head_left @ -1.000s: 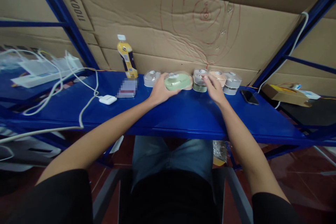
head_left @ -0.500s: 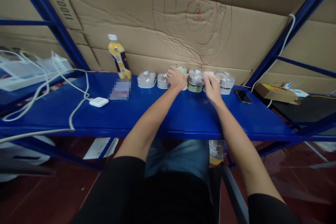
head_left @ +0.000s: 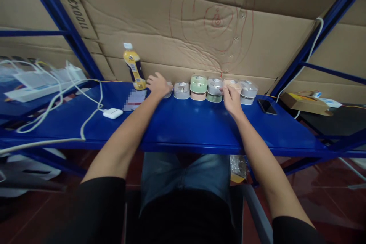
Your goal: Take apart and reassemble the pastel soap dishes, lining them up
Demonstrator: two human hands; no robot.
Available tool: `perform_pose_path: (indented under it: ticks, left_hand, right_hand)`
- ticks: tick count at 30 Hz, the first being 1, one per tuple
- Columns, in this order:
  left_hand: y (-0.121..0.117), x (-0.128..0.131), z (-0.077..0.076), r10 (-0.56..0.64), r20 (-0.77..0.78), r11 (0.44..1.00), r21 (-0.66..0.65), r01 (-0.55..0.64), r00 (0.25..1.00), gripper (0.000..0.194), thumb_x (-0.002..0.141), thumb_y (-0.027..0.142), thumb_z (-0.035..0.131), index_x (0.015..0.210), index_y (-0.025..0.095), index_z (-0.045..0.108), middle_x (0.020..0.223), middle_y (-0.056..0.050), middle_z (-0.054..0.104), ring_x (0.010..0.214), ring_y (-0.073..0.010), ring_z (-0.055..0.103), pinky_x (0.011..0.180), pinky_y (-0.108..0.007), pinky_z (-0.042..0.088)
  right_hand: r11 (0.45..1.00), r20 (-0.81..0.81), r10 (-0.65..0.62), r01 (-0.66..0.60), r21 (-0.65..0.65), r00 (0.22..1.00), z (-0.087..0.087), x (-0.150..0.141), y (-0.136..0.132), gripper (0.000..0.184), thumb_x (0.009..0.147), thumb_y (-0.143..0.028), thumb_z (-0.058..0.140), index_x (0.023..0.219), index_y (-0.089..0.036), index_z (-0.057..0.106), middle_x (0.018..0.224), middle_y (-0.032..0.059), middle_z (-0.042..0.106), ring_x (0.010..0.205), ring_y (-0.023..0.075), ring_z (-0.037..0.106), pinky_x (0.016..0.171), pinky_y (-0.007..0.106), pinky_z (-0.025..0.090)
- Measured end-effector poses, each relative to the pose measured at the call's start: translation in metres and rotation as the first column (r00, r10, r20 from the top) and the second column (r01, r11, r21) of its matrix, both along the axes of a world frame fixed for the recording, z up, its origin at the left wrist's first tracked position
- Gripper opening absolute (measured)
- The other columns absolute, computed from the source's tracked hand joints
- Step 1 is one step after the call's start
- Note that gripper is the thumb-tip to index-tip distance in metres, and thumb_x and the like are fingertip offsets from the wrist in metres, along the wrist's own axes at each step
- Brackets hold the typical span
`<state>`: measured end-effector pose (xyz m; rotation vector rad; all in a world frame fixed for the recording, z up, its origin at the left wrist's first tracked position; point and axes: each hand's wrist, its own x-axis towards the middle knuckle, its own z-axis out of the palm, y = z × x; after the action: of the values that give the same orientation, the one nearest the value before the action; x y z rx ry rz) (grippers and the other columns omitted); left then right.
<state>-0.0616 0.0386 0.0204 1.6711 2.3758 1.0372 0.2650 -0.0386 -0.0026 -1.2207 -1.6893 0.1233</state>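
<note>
Several small clear-lidded boxes line the back of the blue shelf (head_left: 188,126). My left hand (head_left: 157,85) is at the left end of the row, fingers spread, covering most of the leftmost box (head_left: 169,90). To its right sits a single grey box (head_left: 182,90). A green box (head_left: 198,84) rests on a peach box (head_left: 198,96), and a grey box (head_left: 215,85) on a dark green one (head_left: 214,98). My right hand (head_left: 232,99) has its fingers curled against a peach box (head_left: 233,85), hiding its front. A two-high grey stack (head_left: 248,90) ends the row.
A yellow drink bottle (head_left: 134,68) stands just left of my left hand, by a blurred card (head_left: 135,100). A white earbud case (head_left: 112,113) and white cables (head_left: 82,127) lie farther left. On the right are a phone (head_left: 267,107) and an opened carton (head_left: 304,103).
My left hand has moved left from the green box, now uncovered on top of the peach one, to the leftmost box. My right hand stays at its peach box. The view has shifted slightly.
</note>
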Motion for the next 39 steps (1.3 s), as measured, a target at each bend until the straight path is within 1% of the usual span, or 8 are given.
perform_pose_path:
  ticks: [6, 10, 13, 18, 23, 27, 31, 39]
  left_hand:
    - [0.001, -0.023, -0.015, -0.078, 0.164, 0.994, -0.061, 0.089, 0.983, 0.113, 0.082, 0.081, 0.082, 0.154, 0.003, 0.044, 0.159, -0.033, 0.055, 0.155, -0.0579, 0.05, 0.12, -0.072, 0.042]
    - [-0.016, -0.028, 0.002, -0.084, 0.112, 0.995, 0.061, 0.078, 0.99, 0.099, 0.084, 0.063, 0.091, 0.151, 0.004, 0.048, 0.159, -0.032, 0.056, 0.152, -0.0514, 0.056, 0.121, -0.063, 0.049]
    - [-0.04, -0.029, 0.015, -0.213, 0.058, 0.954, 0.228, 0.195, 0.975, 0.096, 0.083, 0.052, 0.094, 0.153, 0.008, 0.045, 0.156, -0.027, 0.061, 0.15, -0.0452, 0.059, 0.124, -0.062, 0.05]
    - [-0.088, -0.009, 0.01, -0.547, -0.09, 0.748, 0.393, 0.535, 0.832, 0.103, 0.073, 0.045, 0.097, 0.157, 0.017, 0.044, 0.151, -0.02, 0.069, 0.145, -0.0431, 0.066, 0.126, -0.06, 0.051]
    - [-0.11, 0.024, -0.017, -0.909, -0.133, 0.365, 0.2, 0.909, 0.394, 0.111, 0.07, 0.045, 0.093, 0.165, 0.02, 0.042, 0.151, -0.022, 0.07, 0.143, -0.0465, 0.068, 0.12, -0.062, 0.056]
    - [-0.104, 0.038, -0.034, -0.974, -0.065, 0.204, 0.17, 0.964, 0.218, 0.112, 0.07, 0.043, 0.092, 0.167, 0.019, 0.041, 0.151, -0.023, 0.069, 0.14, -0.0468, 0.07, 0.118, -0.062, 0.057]
    - [-0.099, 0.036, -0.043, -0.981, 0.01, 0.194, 0.184, 0.964, 0.195, 0.118, 0.072, 0.049, 0.094, 0.17, 0.02, 0.036, 0.154, -0.023, 0.068, 0.141, -0.0461, 0.069, 0.119, -0.062, 0.056]
    - [-0.097, 0.027, -0.052, -0.949, 0.065, 0.315, 0.121, 0.941, 0.31, 0.143, 0.065, 0.068, 0.101, 0.178, 0.019, 0.029, 0.144, -0.023, 0.072, 0.133, -0.0447, 0.072, 0.115, -0.063, 0.057]
  right_hand:
    - [1.0, 0.016, -0.002, 0.002, -0.02, 1.0, 0.0, 0.004, -0.001, 0.061, 0.111, -0.068, 0.036, 0.106, -0.026, 0.079, 0.105, 0.0146, 0.079, 0.107, 0.0334, 0.072, 0.101, 0.052, 0.059]
    - [1.0, -0.001, -0.027, 0.027, 0.008, 1.0, -0.002, 0.006, 0.002, 0.061, 0.111, -0.069, 0.037, 0.102, -0.025, 0.078, 0.103, 0.014, 0.078, 0.104, 0.0326, 0.071, 0.098, 0.051, 0.059]
    - [0.998, -0.017, -0.032, 0.033, 0.06, 0.999, -0.002, 0.001, 0.001, 0.053, 0.11, -0.065, 0.044, 0.095, -0.025, 0.075, 0.096, 0.0116, 0.076, 0.098, 0.0307, 0.071, 0.095, 0.051, 0.059]
    - [0.984, -0.011, 0.118, -0.116, 0.139, 0.993, 0.0, -0.015, -0.013, 0.042, 0.1, -0.062, 0.066, 0.116, -0.025, 0.077, 0.115, 0.0129, 0.077, 0.106, 0.0306, 0.074, 0.093, 0.05, 0.063]
    - [0.924, 0.221, 0.365, -0.381, 0.034, 0.905, 0.003, -0.022, -0.026, 0.099, 0.074, -0.072, 0.094, 0.158, -0.029, 0.063, 0.162, 0.0152, 0.063, 0.151, 0.0419, 0.059, 0.127, 0.063, 0.05]
    - [0.836, 0.313, 0.548, -0.5, -0.226, 0.776, -0.001, -0.027, -0.029, 0.115, 0.065, -0.072, 0.1, 0.164, -0.027, 0.06, 0.166, 0.0153, 0.064, 0.154, 0.0448, 0.06, 0.131, 0.064, 0.047]
    - [0.812, 0.299, 0.578, -0.497, -0.307, 0.76, -0.005, -0.032, -0.03, 0.105, 0.066, -0.071, 0.1, 0.156, -0.024, 0.069, 0.156, 0.016, 0.073, 0.144, 0.0445, 0.068, 0.125, 0.064, 0.052]
    - [0.866, 0.015, 0.43, -0.408, -0.289, 0.903, -0.005, -0.023, -0.026, 0.094, 0.072, -0.075, 0.092, 0.15, -0.026, 0.07, 0.149, 0.0138, 0.075, 0.134, 0.0404, 0.073, 0.117, 0.061, 0.059]
